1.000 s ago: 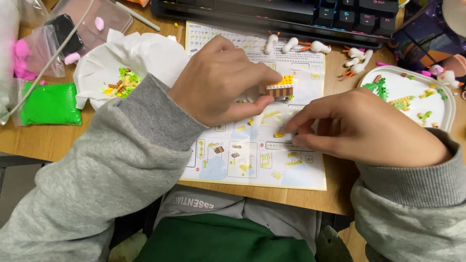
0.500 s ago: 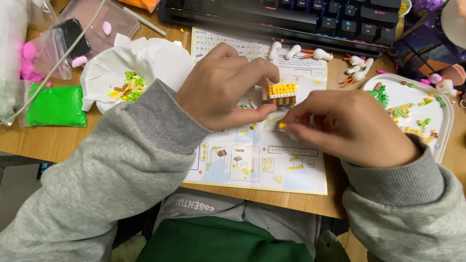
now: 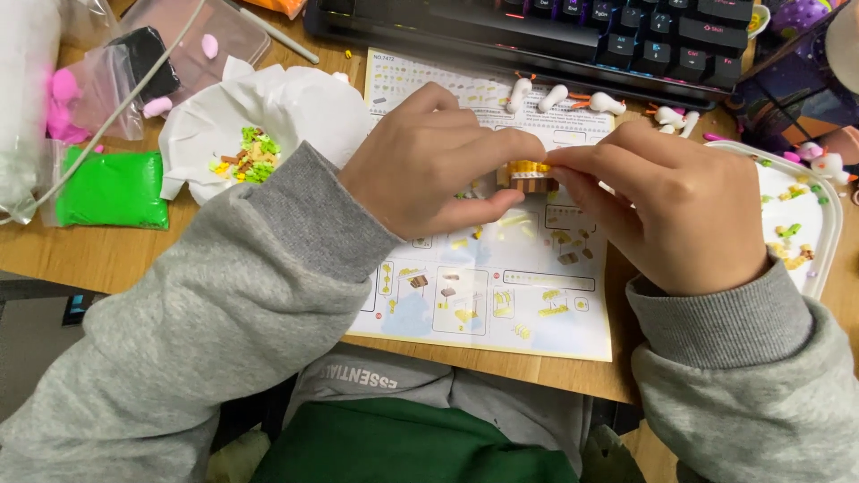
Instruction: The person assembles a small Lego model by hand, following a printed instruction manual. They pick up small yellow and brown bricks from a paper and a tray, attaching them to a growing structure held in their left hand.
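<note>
So the wooden desk [image 3: 107, 255] is taking up most of the view, with a black keyboard [image 3: 555, 31] sitting along the far edge. Right in the middle, a big instruction sheet [image 3: 501, 286] is lying flat on the desk, full of little step diagrams.

Both hands, in grey sweatshirt sleeves, are hovering over that sheet. The left hand [image 3: 429, 161] is curling in from the left and pinching a tiny brick model [image 3: 526, 174], yellow on top and brown underneath, between thumb and fingertips. The right hand [image 3: 680, 215] is coming in from the other side, with its fingertips closed on the right end of the same model, so the two hands are meeting right at it. The model is being held just above the sheet's upper middle, not resting on it as far as I can tell.

On the left, a crumpled white paper bowl [image 3: 268, 116] is holding a small pile of green, yellow and brown bricks. Beside that, a flat green bag [image 3: 112, 190] is lying on the desk. On the right, a white tray [image 3: 828, 237] is holding a few scattered green and yellow bits. Up near the keyboard, some small white duck figures [image 3: 555, 97] are sitting in a loose row.
</note>
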